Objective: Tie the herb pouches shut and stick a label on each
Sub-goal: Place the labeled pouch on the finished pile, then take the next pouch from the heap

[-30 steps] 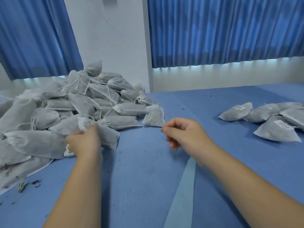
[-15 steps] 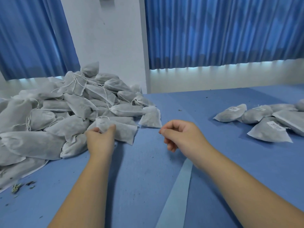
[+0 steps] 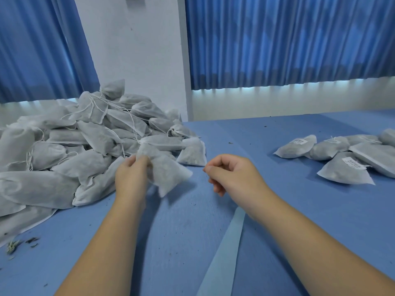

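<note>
Gripping pouch (image 3: 171,174) in left hand (image 3: 130,178) fingers, held just above counter (image 3: 192,231) beside pile (image 3: 64,146); right hand (image 3: 233,178) curled, seemingly empty. Risk: drawstring snagging pile, dragging neighbours; untied mouth spilling herbs if tipped.

- Blue surface (image 3: 299,210), flecked with small dark crumbs.
- Paler blue strip (image 3: 224,253) lying flat on it.
- Dried herb scraps (image 3: 15,245) at its near-left corner.
- Pleated blue curtains (image 3: 277,39) behind, white wall (image 3: 132,60) between them.
</note>
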`<state>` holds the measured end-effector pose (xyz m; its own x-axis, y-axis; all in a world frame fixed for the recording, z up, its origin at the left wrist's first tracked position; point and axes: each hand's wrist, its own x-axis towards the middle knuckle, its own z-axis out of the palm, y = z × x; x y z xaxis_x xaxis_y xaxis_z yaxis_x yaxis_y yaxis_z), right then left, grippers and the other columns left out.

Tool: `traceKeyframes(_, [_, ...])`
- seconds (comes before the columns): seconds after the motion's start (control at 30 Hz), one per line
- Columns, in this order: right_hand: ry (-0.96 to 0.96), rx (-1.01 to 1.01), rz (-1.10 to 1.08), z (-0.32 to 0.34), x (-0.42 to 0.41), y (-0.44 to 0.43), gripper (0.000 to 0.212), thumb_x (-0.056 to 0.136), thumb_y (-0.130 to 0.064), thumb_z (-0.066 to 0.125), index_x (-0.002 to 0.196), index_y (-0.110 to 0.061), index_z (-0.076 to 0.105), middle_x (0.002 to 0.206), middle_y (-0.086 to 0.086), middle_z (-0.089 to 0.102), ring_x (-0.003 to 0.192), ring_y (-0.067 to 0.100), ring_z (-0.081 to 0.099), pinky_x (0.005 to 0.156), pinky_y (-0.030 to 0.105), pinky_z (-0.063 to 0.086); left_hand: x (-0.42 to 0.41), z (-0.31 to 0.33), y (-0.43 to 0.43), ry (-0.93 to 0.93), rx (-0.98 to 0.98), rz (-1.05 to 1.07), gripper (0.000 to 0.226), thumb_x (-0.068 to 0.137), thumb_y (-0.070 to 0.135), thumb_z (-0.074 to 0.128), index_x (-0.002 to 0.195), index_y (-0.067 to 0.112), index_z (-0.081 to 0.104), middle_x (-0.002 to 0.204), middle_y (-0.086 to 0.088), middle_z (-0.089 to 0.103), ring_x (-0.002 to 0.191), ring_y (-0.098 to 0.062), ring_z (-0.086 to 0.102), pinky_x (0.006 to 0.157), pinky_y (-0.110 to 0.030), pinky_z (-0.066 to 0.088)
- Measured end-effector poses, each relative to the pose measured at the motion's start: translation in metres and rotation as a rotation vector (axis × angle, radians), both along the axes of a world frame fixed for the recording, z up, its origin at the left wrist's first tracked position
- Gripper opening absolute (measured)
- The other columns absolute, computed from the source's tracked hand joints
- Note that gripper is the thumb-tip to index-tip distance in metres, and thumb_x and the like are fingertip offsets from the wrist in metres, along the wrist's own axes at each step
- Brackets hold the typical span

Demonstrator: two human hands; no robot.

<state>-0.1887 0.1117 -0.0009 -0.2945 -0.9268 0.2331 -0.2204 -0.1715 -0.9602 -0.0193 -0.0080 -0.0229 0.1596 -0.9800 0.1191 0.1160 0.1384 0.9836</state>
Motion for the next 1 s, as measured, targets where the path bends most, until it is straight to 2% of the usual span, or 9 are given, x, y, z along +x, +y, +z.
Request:
traceKeyframes(0.13, [0.084,-0.104,-0.134,0.0,0.0,-0.002,0.014,0.087,-0.017,0.064,0.092,-0.03,0.063,0.089,-0.008,0.063,0.063,0.01,0.058,0.061,0.026,0.047,-0.013,0.025,0.028,0.032,-0.006,-0.308,0.028,0.062,0.013,0.05,0.077,0.021,0.073,0.068,0.002,0.064,0.061,-0.016,0.058,0.056,-0.025,0.049])
traceKeyframes(0.27, [0.229,-0.186,-0.12,0.001,-0.004,0.0,0.058,0.086,-0.024,0.067,0.137,-0.037,0.044,0.127,-0.022,0.044,0.098,-0.013,0.052,0.085,0.022,0.047,-0.023,0.03,0.049,-0.09,-0.078,-0.595,0.044,0.055,0.008,0.045,0.085,0.017,0.076,0.078,-0.004,0.07,0.072,-0.016,0.062,0.063,-0.026,0.049])
traceKeyframes(0.33, [0.244,-0.176,-0.074,0.003,-0.006,0.002,0.064,0.085,-0.024,0.068,0.141,-0.038,0.041,0.13,-0.025,0.043,0.106,-0.016,0.049,0.085,0.015,0.044,-0.025,0.032,0.054,-0.142,-0.104,-0.657,0.044,0.055,0.008,0.043,0.081,0.019,0.076,0.078,-0.002,0.07,0.073,-0.014,0.061,0.064,-0.022,0.049])
traceKeyframes(0.5, [0.215,-0.157,-0.001,0.003,-0.005,0.005,0.015,0.088,-0.013,0.067,0.098,-0.022,0.072,0.089,0.007,0.07,0.078,0.018,0.067,0.072,0.031,0.054,-0.026,0.035,0.061,-0.283,-0.211,-0.594,0.038,0.061,0.014,0.048,0.091,0.012,0.072,0.085,-0.002,0.071,0.082,-0.01,0.061,0.075,-0.021,0.047])
traceKeyframes(0.57, [0.236,-0.167,-0.022,0.002,-0.004,0.005,0.011,0.09,-0.014,0.065,0.094,-0.02,0.074,0.082,0.011,0.069,0.07,0.018,0.067,0.064,0.022,0.052,-0.028,0.036,0.067,-0.295,-0.278,-0.574,0.034,0.069,0.021,0.053,0.098,0.013,0.07,0.093,0.003,0.074,0.089,-0.005,0.064,0.078,-0.013,0.047])
traceKeyframes(0.67, [0.376,-0.145,-0.069,0.003,-0.004,0.006,0.02,0.094,-0.023,0.058,0.081,-0.014,0.071,0.071,0.007,0.066,0.059,0.003,0.066,0.06,0.028,0.05,-0.038,0.033,0.072,-0.351,-0.389,-0.52,0.027,0.082,0.037,0.063,0.107,0.028,0.066,0.097,0.012,0.07,0.093,0.001,0.063,0.081,-0.01,0.045])
traceKeyframes(0.77, [0.413,-0.134,-0.072,0.004,-0.006,0.009,0.027,0.089,-0.012,0.053,0.074,-0.027,0.071,0.059,-0.009,0.065,0.05,-0.001,0.061,0.053,0.018,0.045,-0.047,0.028,0.074,-0.528,-0.533,-0.418,0.006,0.091,0.037,0.066,0.095,0.04,0.065,0.098,0.014,0.068,0.094,0.004,0.06,0.082,-0.013,0.043])
traceKeyframes(0.83, [0.409,-0.093,-0.042,0.007,-0.009,0.009,0.033,0.089,-0.016,0.055,0.067,-0.036,0.068,0.057,-0.014,0.064,0.045,0.003,0.06,0.051,0.019,0.047,-0.047,0.028,0.074,-0.562,-0.607,-0.401,0.01,0.093,0.032,0.064,0.089,0.041,0.067,0.095,0.014,0.07,0.097,-0.001,0.062,0.085,-0.017,0.044])
traceKeyframes(1.0, [0.427,-0.045,0.001,0.02,-0.023,0.012,0.021,0.091,-0.032,0.063,0.07,-0.029,0.069,0.05,-0.008,0.054,0.046,0.008,0.044,0.046,0.02,0.037,-0.032,0.036,0.071,-0.652,-0.538,-0.443,0.017,0.092,0.032,0.064,0.078,0.04,0.07,0.071,0.022,0.067,0.073,0.005,0.059,0.069,-0.01,0.042])
